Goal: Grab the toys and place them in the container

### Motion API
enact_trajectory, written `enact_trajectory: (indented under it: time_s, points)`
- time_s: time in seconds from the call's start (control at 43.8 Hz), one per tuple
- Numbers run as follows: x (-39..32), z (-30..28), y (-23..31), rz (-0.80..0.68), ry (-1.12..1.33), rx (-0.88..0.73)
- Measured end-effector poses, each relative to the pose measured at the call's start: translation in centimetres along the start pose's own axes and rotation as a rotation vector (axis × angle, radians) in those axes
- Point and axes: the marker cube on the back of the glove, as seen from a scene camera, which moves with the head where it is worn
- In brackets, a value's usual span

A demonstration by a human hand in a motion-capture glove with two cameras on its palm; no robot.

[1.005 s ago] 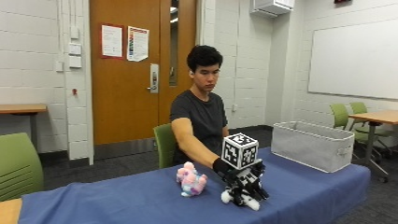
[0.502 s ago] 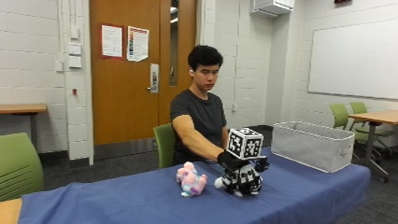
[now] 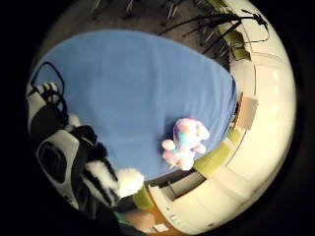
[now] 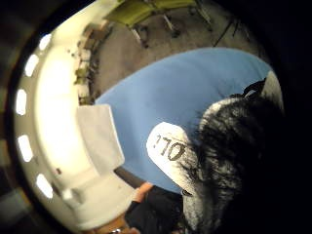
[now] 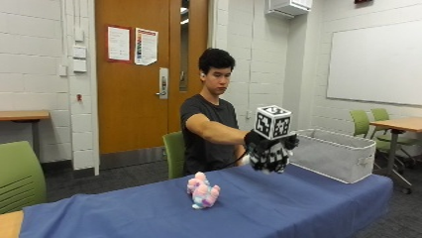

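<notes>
A person sits behind a table with a blue cloth (image 5: 264, 208). The gloved right hand (image 5: 262, 145) grips a black-and-white plush toy (image 5: 272, 157) and holds it in the air above the cloth, a little short of the grey fabric container (image 5: 333, 154) at the table's right end. The same toy fills one side of both palm views (image 4: 229, 151) (image 3: 106, 179). A pink and blue plush toy (image 5: 203, 191) lies on the cloth near the table's middle, also seen in the little finger side palm view (image 3: 186, 142). The container shows as a pale box (image 4: 100, 139) in the thumb side palm view.
A green chair (image 5: 174, 153) stands behind the table beside the person, another green chair (image 5: 20, 176) at the left. More chairs and a wooden table (image 5: 395, 124) stand past the container. The cloth spreads bare between the pink toy and the container.
The gloved hand has lifted the black-and-white toy off the cloth and carried it up and to the right, toward the container. The pink toy has stayed put.
</notes>
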Motion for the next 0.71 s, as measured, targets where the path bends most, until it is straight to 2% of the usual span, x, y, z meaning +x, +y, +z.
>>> enact_trajectory:
  time_s: [0.32,0.457,0.571,0.708]
  points:
    - [-14.8,-12.8,4.4,-0.176,0.05,0.215]
    - [-22.2,-15.3,6.6,-0.29,0.08,0.277]
    - [-29.8,-16.4,9.9,-0.583,0.082,0.306]
    - [-40.7,-16.4,12.9,-0.567,0.033,0.325]
